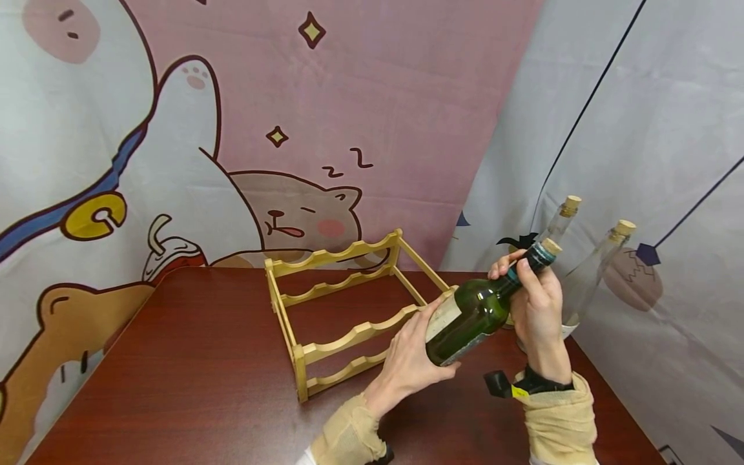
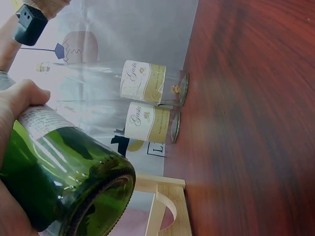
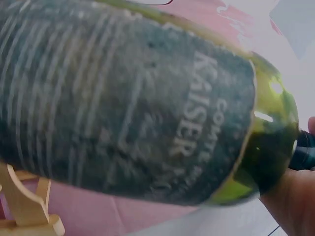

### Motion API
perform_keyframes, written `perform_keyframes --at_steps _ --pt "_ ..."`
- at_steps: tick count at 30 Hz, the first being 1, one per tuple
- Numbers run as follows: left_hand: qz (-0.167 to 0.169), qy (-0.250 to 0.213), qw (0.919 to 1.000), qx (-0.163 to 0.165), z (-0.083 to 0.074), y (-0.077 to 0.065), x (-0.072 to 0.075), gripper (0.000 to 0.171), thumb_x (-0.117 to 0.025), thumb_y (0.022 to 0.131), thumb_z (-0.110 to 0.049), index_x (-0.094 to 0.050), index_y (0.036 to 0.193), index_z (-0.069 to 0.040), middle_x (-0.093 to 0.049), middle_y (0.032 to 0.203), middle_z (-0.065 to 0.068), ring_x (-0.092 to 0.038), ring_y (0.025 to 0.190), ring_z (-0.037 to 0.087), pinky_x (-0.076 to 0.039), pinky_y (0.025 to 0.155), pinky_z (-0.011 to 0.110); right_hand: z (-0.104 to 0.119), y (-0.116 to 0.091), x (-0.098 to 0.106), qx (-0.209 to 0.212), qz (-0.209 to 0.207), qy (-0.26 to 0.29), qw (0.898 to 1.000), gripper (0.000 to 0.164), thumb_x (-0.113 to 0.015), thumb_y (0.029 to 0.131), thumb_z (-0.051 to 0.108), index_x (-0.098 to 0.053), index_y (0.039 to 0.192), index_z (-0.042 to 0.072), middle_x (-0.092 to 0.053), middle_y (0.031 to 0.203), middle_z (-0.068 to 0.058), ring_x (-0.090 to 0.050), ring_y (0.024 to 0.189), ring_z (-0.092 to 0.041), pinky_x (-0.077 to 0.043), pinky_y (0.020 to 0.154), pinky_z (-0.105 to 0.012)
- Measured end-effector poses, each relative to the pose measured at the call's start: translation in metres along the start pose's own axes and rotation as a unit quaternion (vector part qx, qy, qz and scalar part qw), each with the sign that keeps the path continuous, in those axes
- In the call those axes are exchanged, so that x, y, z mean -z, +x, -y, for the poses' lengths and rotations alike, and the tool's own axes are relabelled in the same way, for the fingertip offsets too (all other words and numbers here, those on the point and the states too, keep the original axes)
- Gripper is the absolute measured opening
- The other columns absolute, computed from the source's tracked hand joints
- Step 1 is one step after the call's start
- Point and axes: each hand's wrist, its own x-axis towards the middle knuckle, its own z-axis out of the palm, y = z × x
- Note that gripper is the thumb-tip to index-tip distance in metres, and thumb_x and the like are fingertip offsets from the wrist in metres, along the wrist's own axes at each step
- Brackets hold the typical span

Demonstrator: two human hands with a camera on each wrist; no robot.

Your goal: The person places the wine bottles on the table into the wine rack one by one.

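Observation:
Both hands hold a corked green wine bottle (image 1: 475, 309), tilted with its neck up and to the right. My left hand (image 1: 411, 354) grips the body near the base, thumb below and fingers over the pale label. Around the dark-wrapped neck curl the fingers of my right hand (image 1: 537, 303), just under the cork (image 1: 551, 246). In the left wrist view the bottle's round base (image 2: 101, 206) faces the table. A dark label reading "KAISER" (image 3: 192, 113) fills much of the right wrist view. Behind the bottle, left of it, stands a wooden wine rack (image 1: 354, 332) with scalloped rails.
Two clear corked bottles (image 2: 142, 81) with white and gold labels stand upright at the table's right, behind my right hand. The dark red table (image 1: 192, 349) reaches a cartoon-printed cloth (image 1: 407, 116) at the back and right.

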Motion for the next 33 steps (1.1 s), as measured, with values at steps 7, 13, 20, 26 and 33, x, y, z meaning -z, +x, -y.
perform_keyframes --at_steps 7,13,20,26,33 --pt "-0.002 0.028 0.9995 0.014 0.004 -0.004 0.0 0.106 -0.084 0.054 -0.042 -0.029 0.142 -0.025 -0.057 0.119 -0.001 -0.056 0.1 0.013 -0.052 0.076 0.031 0.002 -0.003 0.01 -0.038 0.038 -0.087 0.995 0.019 -0.029 0.099 0.005 -0.044 0.108 0.0 -0.061 0.096 -0.007 -0.061 0.091 -0.019 -0.051 0.085 -0.022" --pt "-0.011 0.052 0.9983 0.025 0.006 -0.007 0.003 0.105 -0.085 0.052 -0.043 -0.032 0.14 -0.027 -0.057 0.122 0.0 -0.058 0.101 0.016 -0.053 0.074 0.035 0.008 -0.005 0.017 -0.076 0.032 -0.256 0.963 0.019 -0.035 0.098 0.009 -0.048 0.112 0.008 -0.066 0.1 0.003 -0.059 0.098 -0.012 -0.047 0.084 -0.014" --pt "-0.027 0.071 0.9969 0.023 0.005 -0.008 0.004 0.105 -0.085 0.05 -0.044 -0.034 0.139 -0.027 -0.059 0.119 0.001 -0.06 0.097 0.017 -0.052 0.071 0.034 0.022 -0.002 0.024 -0.113 0.025 -0.487 0.866 0.028 -0.046 0.096 0.01 -0.041 0.123 0.013 -0.058 0.101 0.022 -0.055 0.094 0.008 -0.043 0.075 -0.003" --pt "-0.031 0.084 0.9955 0.031 0.004 -0.01 0.005 0.104 -0.086 0.048 -0.043 -0.037 0.138 -0.025 -0.061 0.113 0.0 -0.06 0.094 0.016 -0.051 0.07 0.033 0.03 -0.001 0.028 -0.11 0.019 -0.609 0.785 0.063 -0.06 0.089 0.013 -0.026 0.139 -0.006 -0.054 0.118 -0.008 -0.046 0.08 0.015 -0.037 0.066 -0.001" --pt "-0.042 0.108 0.9929 0.028 0.004 -0.011 0.007 0.104 -0.087 0.046 -0.043 -0.04 0.136 -0.025 -0.062 0.109 -0.001 -0.06 0.092 0.015 -0.051 0.069 0.033 0.037 0.002 0.03 -0.046 0.028 -0.684 0.727 0.097 -0.078 0.074 0.017 -0.015 0.146 0.001 -0.034 0.134 -0.027 -0.046 0.106 -0.026 -0.04 0.086 -0.023"
